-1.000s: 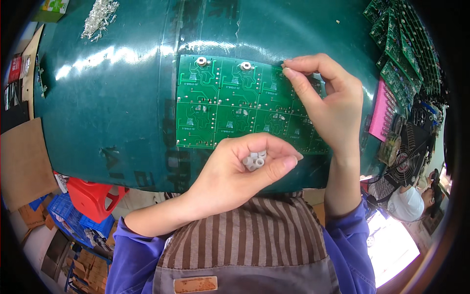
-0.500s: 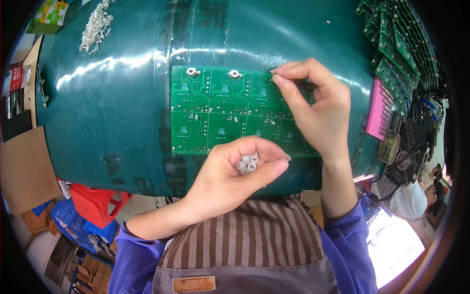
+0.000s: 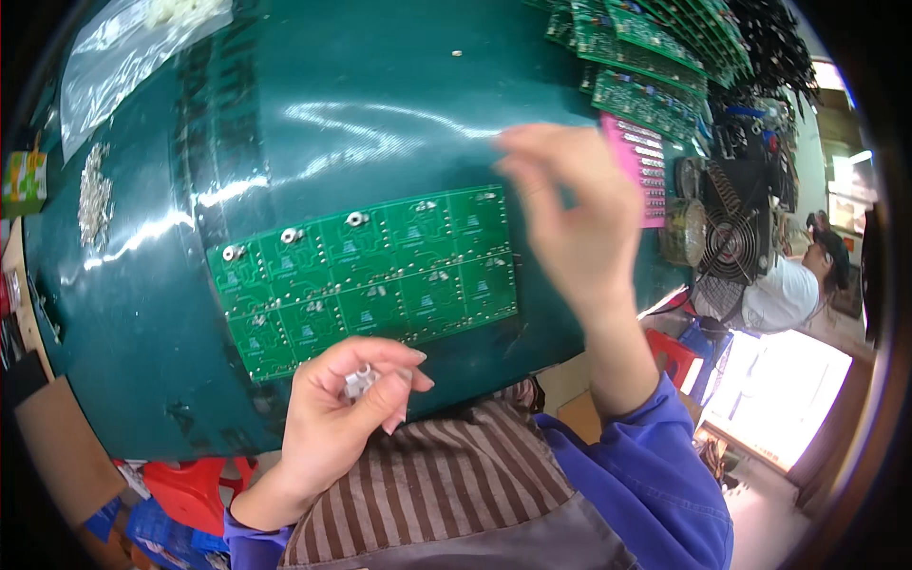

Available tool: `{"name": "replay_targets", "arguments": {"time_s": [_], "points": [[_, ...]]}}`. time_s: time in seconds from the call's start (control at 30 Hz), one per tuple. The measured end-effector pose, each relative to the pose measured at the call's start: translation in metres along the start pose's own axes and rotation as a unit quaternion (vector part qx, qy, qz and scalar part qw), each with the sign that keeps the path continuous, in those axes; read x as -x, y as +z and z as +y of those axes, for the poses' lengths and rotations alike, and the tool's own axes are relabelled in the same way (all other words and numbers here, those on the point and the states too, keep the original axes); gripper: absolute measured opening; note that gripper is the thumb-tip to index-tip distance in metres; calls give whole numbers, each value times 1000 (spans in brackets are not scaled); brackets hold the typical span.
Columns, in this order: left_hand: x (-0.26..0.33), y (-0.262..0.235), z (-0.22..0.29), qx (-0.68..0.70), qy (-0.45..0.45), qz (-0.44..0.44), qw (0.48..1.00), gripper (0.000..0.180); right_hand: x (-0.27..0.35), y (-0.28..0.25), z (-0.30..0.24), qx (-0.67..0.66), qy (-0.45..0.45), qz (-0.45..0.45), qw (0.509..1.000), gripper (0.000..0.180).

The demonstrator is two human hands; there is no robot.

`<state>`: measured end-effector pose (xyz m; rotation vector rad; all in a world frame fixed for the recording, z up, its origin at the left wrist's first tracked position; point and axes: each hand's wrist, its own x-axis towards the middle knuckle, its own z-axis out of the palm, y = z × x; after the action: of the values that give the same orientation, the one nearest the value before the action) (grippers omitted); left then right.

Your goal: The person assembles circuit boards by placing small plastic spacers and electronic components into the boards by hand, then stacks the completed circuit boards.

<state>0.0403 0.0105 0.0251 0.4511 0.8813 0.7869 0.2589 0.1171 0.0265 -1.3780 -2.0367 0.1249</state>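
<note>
My left hand [image 3: 323, 408] is curled around several small white cylindrical spacers [image 3: 359, 382], just in front of the near edge of a green circuit board panel [image 3: 366, 309]. The panel lies flat and slightly slanted on the table, divided into several sections. Along its far row, three round white pieces with dark centres stand on the left sections; the rightmost of them [image 3: 357, 219] is near the middle. Raised beyond the panel's right end is my right hand [image 3: 579, 209], thumb and forefinger bent toward each other. Motion smears its fingertips, so I cannot make out anything between them.
A green mat [image 3: 399, 161] covers the table. At far left are a pile of small clear-and-metal parts [image 3: 95, 199] and a plastic bag [image 3: 133, 66]. Stacked circuit boards [image 3: 646, 95], a pink strip [image 3: 635, 161] and a fan [image 3: 733, 249] line the right. Another person [image 3: 784, 294] sits beyond.
My right hand has lifted off the panel and moved away past its right end. A third white piece shows where its fingertips were. The view has turned right; my left hand still holds spacers.
</note>
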Motion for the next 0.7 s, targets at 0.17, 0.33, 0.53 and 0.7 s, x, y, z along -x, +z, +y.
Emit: {"name": "replay_targets", "arguments": {"time_s": [0.17, 0.33, 0.53, 0.7], "points": [[-7, 13, 5, 2, -35, -35, 999, 18, 25, -52, 98, 188, 161, 85, 965, 11], [-18, 15, -4, 38, -26, -84, 995, 18, 26, -45, 109, 150, 169, 78, 971, 8], [-27, 28, -9, 121, -16, -11, 992, 21, 26, -41, 95, 144, 143, 122, 972, 7], [-29, 32, -5, 137, -17, -6, 990, 19, 45, -31, -11, -387, 169, -36, 906, 8]]}}
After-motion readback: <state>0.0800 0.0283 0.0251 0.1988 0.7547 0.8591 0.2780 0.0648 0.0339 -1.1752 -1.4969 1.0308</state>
